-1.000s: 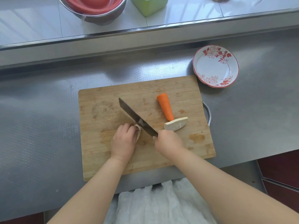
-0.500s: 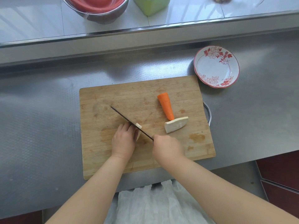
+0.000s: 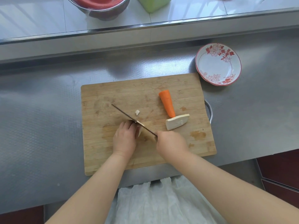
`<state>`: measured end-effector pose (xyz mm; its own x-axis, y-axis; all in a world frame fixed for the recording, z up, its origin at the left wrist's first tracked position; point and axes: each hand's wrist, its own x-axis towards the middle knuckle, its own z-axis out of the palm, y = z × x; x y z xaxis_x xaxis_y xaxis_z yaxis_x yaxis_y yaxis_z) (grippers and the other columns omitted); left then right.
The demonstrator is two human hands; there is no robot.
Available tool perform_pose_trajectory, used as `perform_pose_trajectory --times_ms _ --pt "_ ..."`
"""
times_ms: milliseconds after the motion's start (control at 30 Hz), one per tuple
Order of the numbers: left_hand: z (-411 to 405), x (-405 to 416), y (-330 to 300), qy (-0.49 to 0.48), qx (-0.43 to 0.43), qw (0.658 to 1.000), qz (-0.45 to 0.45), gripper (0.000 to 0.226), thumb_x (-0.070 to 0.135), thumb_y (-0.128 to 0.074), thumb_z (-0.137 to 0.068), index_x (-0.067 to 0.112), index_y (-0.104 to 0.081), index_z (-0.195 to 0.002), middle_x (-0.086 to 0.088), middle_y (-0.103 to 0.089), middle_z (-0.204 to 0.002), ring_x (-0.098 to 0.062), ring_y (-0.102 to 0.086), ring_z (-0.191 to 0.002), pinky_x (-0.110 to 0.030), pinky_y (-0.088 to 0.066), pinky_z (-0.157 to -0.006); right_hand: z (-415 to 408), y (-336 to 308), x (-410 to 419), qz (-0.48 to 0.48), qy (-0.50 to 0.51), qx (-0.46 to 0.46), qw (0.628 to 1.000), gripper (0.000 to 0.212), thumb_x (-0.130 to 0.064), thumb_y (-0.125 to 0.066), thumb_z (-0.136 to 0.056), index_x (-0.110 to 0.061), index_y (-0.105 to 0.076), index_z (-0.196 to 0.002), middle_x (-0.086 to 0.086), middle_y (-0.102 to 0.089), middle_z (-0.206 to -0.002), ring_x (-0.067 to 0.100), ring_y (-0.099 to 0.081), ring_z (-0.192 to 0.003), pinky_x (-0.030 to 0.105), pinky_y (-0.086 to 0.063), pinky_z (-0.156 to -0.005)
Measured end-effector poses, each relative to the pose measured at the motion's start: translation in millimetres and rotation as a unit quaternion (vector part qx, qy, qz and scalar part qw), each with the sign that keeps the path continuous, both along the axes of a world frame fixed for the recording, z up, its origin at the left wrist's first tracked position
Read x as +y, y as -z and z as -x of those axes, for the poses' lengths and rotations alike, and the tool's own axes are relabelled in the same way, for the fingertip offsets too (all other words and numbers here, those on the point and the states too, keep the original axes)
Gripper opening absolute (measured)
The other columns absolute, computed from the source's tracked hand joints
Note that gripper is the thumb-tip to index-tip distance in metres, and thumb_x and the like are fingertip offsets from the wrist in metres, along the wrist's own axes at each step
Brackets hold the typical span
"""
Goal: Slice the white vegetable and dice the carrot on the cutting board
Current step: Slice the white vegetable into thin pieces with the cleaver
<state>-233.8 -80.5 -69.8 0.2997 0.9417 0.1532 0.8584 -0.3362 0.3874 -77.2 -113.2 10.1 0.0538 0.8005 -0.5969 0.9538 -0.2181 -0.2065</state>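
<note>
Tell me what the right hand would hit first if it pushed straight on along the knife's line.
The right hand points up-left along the knife. It would likely meet the left hand and the white piece it holds first, though their heights are unclear.

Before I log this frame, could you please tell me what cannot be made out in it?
Head view, the only one:
- White piece being cut: mostly hidden under the left hand and knife.
- Knife handle: covered by the right hand.
- Red bowl and green container: cut off by the top edge.
</note>
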Motion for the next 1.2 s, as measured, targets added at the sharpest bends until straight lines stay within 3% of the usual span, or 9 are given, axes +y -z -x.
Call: perform_pose_trajectory --times_ms 133,400,533,667,767,867,1000,1100,1200 --pt "1 -2 -2 0.012 -0.01 1.0 -0.022 0.028 0.022 -0.046 -0.085 0.004 -0.068 -0.08 -0.009 -0.063 -0.078 -0.031 -0.055 -0.067 -0.032 -0.045 -0.052 8 -5 -7 0.014 -0.001 0.004 1.0 0.027 -0.01 -0.041 -0.092 -0.019 -0.058 -0.111 0.008 -0.066 -0.092 0.031 -0.06 -0.08 0.029 -0.034 -0.056" --pt "1 -2 -2 -0.006 -0.003 1.0 0.005 0.03 0.025 -0.046 -0.084 0.004 -0.067 -0.079 -0.01 -0.063 -0.078 -0.032 -0.056 -0.069 -0.032 -0.044 -0.049 17 -7 4 0.046 0.005 -0.011 0.999 0.03 -0.002 -0.04 -0.089 -0.014 -0.055 -0.113 0.009 -0.064 -0.103 0.031 -0.062 -0.094 0.031 -0.041 -0.064" --pt "2 -4 4 -0.009 0.012 1.0 -0.001 0.019 0.02 -0.053 -0.086 0.008 -0.064 -0.075 -0.007 -0.058 -0.077 -0.029 -0.053 -0.068 -0.034 -0.042 -0.048 13 3 19 0.047 0.058 0.027 0.997 0.021 -0.016 -0.044 -0.095 -0.014 -0.059 -0.109 0.01 -0.064 -0.102 0.032 -0.062 -0.097 0.031 -0.042 -0.067" --pt "2 -8 2 -0.011 0.007 1.0 0.005 0.009 0.008 -0.071 -0.083 0.008 -0.065 -0.075 -0.006 -0.06 -0.081 -0.027 -0.052 -0.067 -0.032 -0.041 -0.047 -3 3 25 0.057 0.13 0.095 0.985 0.022 -0.031 -0.045 -0.099 -0.013 -0.057 -0.099 0.003 -0.055 -0.081 0.029 -0.06 -0.084 0.031 -0.044 -0.066" --pt "1 -5 0 -0.012 0.01 1.0 0.017 0.02 0.022 -0.055 -0.088 0.009 -0.066 -0.077 -0.007 -0.058 -0.079 -0.027 -0.053 -0.069 -0.031 -0.041 -0.048 -5 3 10 0.027 0.064 0.04 0.997 0.018 -0.024 -0.044 -0.097 -0.015 -0.058 -0.099 0.003 -0.062 -0.082 0.028 -0.06 -0.077 0.031 -0.044 -0.059" --pt "2 -5 -3 -0.006 0.012 1.0 0.019 0.032 0.03 -0.046 -0.087 0.007 -0.066 -0.08 -0.01 -0.061 -0.079 -0.031 -0.056 -0.071 -0.032 -0.044 -0.049 1 1 -8 0.002 0.003 0.006 1.0 0.019 -0.017 -0.042 -0.095 -0.018 -0.058 -0.105 0.006 -0.065 -0.088 0.028 -0.057 -0.073 0.027 -0.034 -0.051" --pt "3 -7 -4 -0.012 0.011 1.0 0.015 0.011 0.011 -0.071 -0.078 0.003 -0.068 -0.083 -0.012 -0.062 -0.079 -0.033 -0.059 -0.071 -0.034 -0.047 -0.051 9 -6 -14 0.003 0.0 0.002 1.0 0.024 -0.008 -0.041 -0.093 -0.018 -0.056 -0.11 0.008 -0.066 -0.087 0.028 -0.047 -0.065 0.025 -0.023 -0.042" --pt "3 -6 -1 -0.017 0.007 0.999 0.027 0.015 0.007 -0.077 -0.073 0.002 -0.068 -0.084 -0.013 -0.063 -0.08 -0.033 -0.059 -0.072 -0.033 -0.048 -0.052 13 -9 -11 0.024 0.002 0.002 1.0 0.03 -0.003 -0.041 -0.09 -0.017 -0.055 -0.112 0.008 -0.065 -0.093 0.029 -0.054 -0.073 0.026 -0.03 -0.047" --pt "3 -6 -1 -0.015 -0.003 1.0 0.019 0.021 0.02 -0.056 -0.084 0.003 -0.067 -0.082 -0.012 -0.062 -0.08 -0.033 -0.058 -0.073 -0.034 -0.048 -0.051 19 -7 -5 0.048 0.009 0.005 0.999 0.029 -0.001 -0.041 -0.09 -0.013 -0.055 -0.113 0.009 -0.065 -0.101 0.031 -0.062 -0.09 0.03 -0.038 -0.06"
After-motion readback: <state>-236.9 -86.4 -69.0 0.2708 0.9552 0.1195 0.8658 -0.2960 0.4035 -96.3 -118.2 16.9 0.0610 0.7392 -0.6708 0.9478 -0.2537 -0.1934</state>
